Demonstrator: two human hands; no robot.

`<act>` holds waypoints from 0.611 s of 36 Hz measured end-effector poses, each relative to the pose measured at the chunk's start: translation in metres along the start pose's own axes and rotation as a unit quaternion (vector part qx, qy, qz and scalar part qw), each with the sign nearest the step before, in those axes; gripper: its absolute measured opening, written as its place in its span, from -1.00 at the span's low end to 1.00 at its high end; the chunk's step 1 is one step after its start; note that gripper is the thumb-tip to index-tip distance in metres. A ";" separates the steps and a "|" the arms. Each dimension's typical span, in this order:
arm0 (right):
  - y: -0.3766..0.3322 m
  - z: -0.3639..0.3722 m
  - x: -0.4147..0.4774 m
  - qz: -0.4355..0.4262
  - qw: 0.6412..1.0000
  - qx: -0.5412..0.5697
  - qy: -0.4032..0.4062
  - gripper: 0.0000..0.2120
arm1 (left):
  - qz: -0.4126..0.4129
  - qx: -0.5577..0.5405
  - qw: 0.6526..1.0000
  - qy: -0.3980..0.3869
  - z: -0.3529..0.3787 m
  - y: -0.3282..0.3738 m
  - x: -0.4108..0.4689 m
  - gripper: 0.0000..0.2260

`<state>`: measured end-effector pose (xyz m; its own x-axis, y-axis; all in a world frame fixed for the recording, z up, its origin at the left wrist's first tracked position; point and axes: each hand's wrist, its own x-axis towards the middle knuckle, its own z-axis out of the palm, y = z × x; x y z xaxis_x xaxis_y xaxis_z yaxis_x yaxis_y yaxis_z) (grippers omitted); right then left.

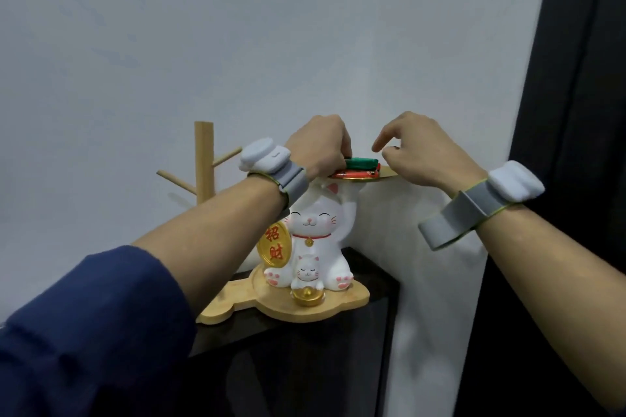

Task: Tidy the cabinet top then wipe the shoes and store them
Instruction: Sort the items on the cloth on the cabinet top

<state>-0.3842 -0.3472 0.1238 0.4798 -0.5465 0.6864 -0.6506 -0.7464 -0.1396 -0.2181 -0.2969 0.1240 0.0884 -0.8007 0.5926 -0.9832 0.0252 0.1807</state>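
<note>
Head camera looked down on the black cabinet top (372, 278), where a white ceramic lucky cat (318, 223) sat on a pale wooden base (338, 310) beside a wooden peg stand (203, 162). A round gold dish (386, 177) rested on the cat's raised paw. My left hand (316, 145) curled its fingers over the flat green packet (360, 163), which lay on a flat red packet (355, 174) on that dish. My right hand (416, 149) hovered just beside them, forefinger out and the other fingers loosely bent, holding nothing.
</note>
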 end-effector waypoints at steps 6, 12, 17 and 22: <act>0.004 0.003 -0.004 -0.010 0.999 -0.036 -0.030 -0.74 | 0.015 -0.022 0.999 -0.023 -0.003 -0.002 -0.002 -0.83; 0.000 0.006 -0.001 -0.010 0.999 -0.045 -0.022 -0.76 | 0.039 -0.005 0.998 -0.057 -0.005 -0.001 -0.011 -0.80; -0.008 0.008 -0.004 -0.017 0.999 -0.020 -0.024 -0.73 | 0.053 -0.008 0.997 -0.048 -0.013 -0.010 -0.024 -0.77; -0.031 0.000 -0.013 -0.034 0.999 0.023 -0.015 -0.72 | 0.096 -0.005 0.995 -0.034 -0.039 -0.015 -0.055 -0.71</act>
<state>-0.3701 -0.3175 0.1191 0.5396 -0.5046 0.6740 -0.5883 -0.7986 -0.1269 -0.2020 -0.2305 0.1192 -0.1120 -0.8188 0.5631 -0.9794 0.1869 0.0770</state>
